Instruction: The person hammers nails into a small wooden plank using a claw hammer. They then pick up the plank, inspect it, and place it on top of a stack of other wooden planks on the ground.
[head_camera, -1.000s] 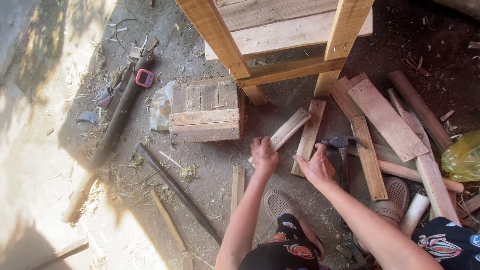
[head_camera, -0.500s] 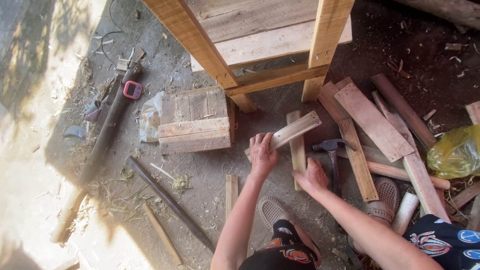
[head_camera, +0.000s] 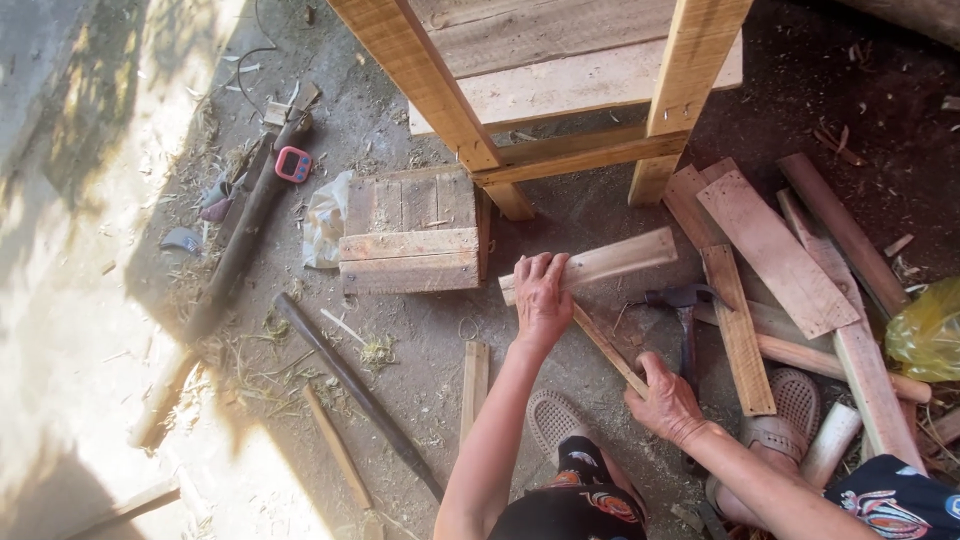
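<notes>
Wood slat axis left-right, left hand grip closed | right hand grips thin strip

Hammer right of crate

pale wooden plank, lifted nearly level above the ground; thin wooden strip, slanting diagonally beneath its left end.

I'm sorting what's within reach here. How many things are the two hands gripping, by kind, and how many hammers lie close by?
Pale wood pieces: 1, in the left hand, the pale wood piece.
Thin sticks: 1, in the right hand, the thin stick.
Hammers: 1, the hammer on the ground.
Total: 3
</notes>
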